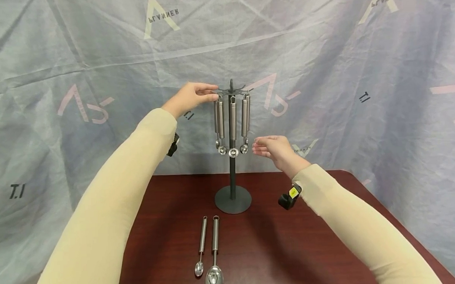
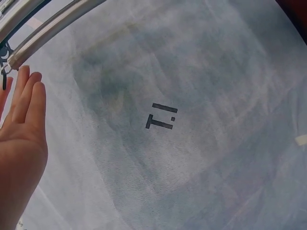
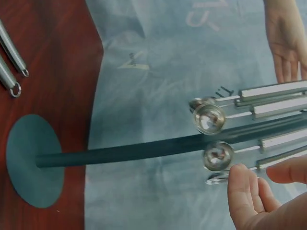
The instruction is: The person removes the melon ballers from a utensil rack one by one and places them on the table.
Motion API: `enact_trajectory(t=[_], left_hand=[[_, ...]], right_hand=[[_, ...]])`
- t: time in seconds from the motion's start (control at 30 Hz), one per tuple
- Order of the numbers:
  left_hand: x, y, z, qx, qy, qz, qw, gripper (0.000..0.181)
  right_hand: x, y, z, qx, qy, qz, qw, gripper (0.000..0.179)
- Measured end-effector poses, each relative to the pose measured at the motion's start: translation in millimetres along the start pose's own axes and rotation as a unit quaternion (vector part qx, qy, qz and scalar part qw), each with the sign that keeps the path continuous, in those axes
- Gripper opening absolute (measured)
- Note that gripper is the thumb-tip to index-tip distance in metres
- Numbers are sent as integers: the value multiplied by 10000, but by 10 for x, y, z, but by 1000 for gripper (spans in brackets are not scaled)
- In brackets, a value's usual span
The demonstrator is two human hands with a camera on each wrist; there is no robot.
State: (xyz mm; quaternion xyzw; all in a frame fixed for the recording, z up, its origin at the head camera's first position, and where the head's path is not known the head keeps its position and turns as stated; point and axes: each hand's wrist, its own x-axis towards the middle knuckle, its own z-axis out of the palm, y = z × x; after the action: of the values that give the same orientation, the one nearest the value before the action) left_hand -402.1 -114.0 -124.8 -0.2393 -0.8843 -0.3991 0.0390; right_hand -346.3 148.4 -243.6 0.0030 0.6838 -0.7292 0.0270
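Several steel measuring spoons (image 1: 233, 121) with round bowls hang by their handle loops from a dark metal rack (image 1: 232, 171). My left hand (image 1: 193, 96) is at the rack's top left, thumb and fingers around the hook level. Its fingers (image 2: 34, 103) look straight in the left wrist view, tips right at the end of one handle (image 2: 53, 26). Lower down on the right, my right hand (image 1: 274, 148) is held beside the hanging bowls, fingers loosely extended and thumb apart. Its fingertips (image 3: 238, 175) overlap the edge of a spoon bowl (image 3: 218, 155) in the right wrist view.
Two more steel spoons, a small one (image 1: 199, 268) and a larger one (image 1: 214, 278), lie on the reddish-brown table (image 1: 284, 248) before the rack's round base (image 1: 242, 204). A printed grey cloth (image 1: 107, 46) hangs behind. Each wrist wears a black camera.
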Motion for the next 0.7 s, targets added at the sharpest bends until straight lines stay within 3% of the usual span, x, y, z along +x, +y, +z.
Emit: enact_trajectory(t=[0.47, 0.7], left_hand=[[72, -62, -37, -175, -343, -19, 9993, 61], [102, -50, -46, -603, -644, -252, 9958, 63]], right_hand=[[188, -210, 105, -268, 480, -520, 9971, 40], [286, -272, 169, -480, 294, -807, 9951, 44]])
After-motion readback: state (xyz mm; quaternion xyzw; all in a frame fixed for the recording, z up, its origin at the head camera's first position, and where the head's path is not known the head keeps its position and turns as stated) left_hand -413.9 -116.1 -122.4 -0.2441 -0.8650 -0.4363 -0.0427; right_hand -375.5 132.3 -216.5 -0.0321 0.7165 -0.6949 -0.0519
